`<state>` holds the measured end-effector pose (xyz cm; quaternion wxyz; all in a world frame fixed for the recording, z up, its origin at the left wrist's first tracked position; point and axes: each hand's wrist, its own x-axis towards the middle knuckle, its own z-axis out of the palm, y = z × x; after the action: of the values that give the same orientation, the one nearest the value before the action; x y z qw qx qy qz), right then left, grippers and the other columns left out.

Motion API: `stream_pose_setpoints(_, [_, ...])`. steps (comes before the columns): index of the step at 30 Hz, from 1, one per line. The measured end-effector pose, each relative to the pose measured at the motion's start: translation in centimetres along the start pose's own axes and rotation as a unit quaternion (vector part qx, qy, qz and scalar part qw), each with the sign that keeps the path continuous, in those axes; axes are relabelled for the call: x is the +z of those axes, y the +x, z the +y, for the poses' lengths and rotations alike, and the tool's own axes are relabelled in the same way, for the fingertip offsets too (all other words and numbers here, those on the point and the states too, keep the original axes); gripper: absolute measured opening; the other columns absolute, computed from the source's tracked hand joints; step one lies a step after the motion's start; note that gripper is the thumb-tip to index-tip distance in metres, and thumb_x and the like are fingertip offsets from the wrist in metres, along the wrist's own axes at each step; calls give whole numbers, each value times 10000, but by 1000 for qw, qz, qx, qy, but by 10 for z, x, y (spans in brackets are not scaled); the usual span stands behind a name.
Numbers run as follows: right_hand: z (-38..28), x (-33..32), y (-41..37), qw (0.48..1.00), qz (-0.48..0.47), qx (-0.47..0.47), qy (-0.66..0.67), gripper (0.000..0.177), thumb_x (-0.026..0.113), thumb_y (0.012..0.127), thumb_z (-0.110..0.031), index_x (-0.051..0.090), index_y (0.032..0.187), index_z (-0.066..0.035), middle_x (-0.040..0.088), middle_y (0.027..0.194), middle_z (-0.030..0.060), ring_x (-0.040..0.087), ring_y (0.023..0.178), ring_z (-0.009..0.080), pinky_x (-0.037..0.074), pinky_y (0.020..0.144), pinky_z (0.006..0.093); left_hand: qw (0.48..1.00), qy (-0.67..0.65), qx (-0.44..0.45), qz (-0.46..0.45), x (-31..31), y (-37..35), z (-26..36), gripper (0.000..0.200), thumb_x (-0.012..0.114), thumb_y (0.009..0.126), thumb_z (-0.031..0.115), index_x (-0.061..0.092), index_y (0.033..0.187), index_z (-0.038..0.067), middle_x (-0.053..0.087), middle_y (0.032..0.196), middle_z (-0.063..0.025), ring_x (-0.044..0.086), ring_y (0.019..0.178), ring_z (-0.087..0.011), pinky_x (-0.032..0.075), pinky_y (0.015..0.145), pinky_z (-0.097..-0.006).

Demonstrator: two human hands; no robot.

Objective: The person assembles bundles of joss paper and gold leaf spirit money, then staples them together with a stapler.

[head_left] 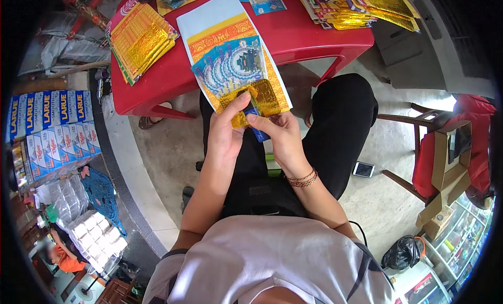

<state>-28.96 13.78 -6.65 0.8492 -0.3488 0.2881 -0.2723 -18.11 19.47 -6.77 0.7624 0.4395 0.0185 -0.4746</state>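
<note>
My left hand (pixel 227 130) is closed on the left edge of a stack of joss paper, its thumb lying over a gold foil piece (pixel 269 98). My right hand (pixel 283 138) grips the lower right of the same stack, thumb pressed near a small dark blue piece (pixel 260 133). Above the foil, blue printed notes (pixel 230 63) are fanned out. They lie on an orange and yellow patterned sheet (pixel 222 34) with a white upper part. Most fingers of both hands are hidden under the papers, which overlap the front of the red table (pixel 293 39) in this view.
Bundles of gold and printed paper lie at the table's left (pixel 141 42) and right (pixel 361 8). A phone (pixel 363 169) rests on the floor at right, near a wooden chair (pixel 406 118). Stacked drink cartons (pixel 52 128) stand at left.
</note>
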Motion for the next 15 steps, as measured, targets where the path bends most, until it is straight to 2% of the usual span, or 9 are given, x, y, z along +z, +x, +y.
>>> stream_pose_setpoints(2, [0,0,-1,1000,-7,7,-2,369,668,804,16,564,1159,18,632,1094,68,589,968,112,444,864,260,1000,3,2,-6,-1,0,-1,329,641,843,72,569,1163,45,623,1113,-48,596,1021,-152,472,885,-297])
stream_pose_setpoints(4, [2,3,-1,1000,11,-5,10,377,686,812,-15,556,1165,16,629,999,21,569,840,60,440,715,196,1000,23,1,5,-2,0,-1,335,640,851,86,561,1174,45,616,1122,-48,597,1020,-159,483,870,-310])
stream_pose_setpoints(7, [8,0,2,999,40,-4,-30,362,694,819,-43,562,1152,7,621,951,2,551,806,42,423,685,179,999,52,-2,7,7,-4,8,336,660,855,101,560,1169,36,617,1094,-44,604,980,-146,483,832,-301])
stream_pose_setpoints(8, [7,-2,3,999,38,-5,-32,362,694,819,-43,562,1152,7,621,951,2,551,806,42,423,685,179,999,51,-1,7,6,-4,10,336,660,855,101,560,1169,36,617,1094,-44,604,980,-146,483,832,-301])
stream_pose_setpoints(10, [0,-7,0,998,6,45,-43,280,684,843,-113,587,1080,1,643,965,38,591,860,90,440,810,235,996,88,-13,-19,-1,-6,17,366,645,883,164,530,1208,42,604,1116,-46,597,1001,-152,482,840,-313])
stream_pose_setpoints(11, [-2,-11,-2,998,4,48,-44,280,684,843,-113,587,1080,1,643,965,38,591,860,90,440,810,235,998,57,-19,-23,-1,-4,21,394,629,901,213,510,1226,26,598,1135,-53,588,1023,-149,469,866,-312])
stream_pose_setpoints(14, [-12,-23,-9,991,-36,91,-89,253,678,856,-142,593,1051,-7,641,947,36,597,851,92,445,802,232,999,51,1,-16,-3,-1,29,385,623,902,199,513,1218,8,594,1152,-62,583,1038,-143,454,888,-302])
stream_pose_setpoints(15, [-16,-24,-14,987,-46,109,-113,248,682,851,-138,596,1044,-8,641,934,34,596,848,89,448,795,231,996,85,6,-11,-3,-1,32,365,626,895,168,525,1201,-4,596,1158,-70,581,1043,-139,443,902,-294])
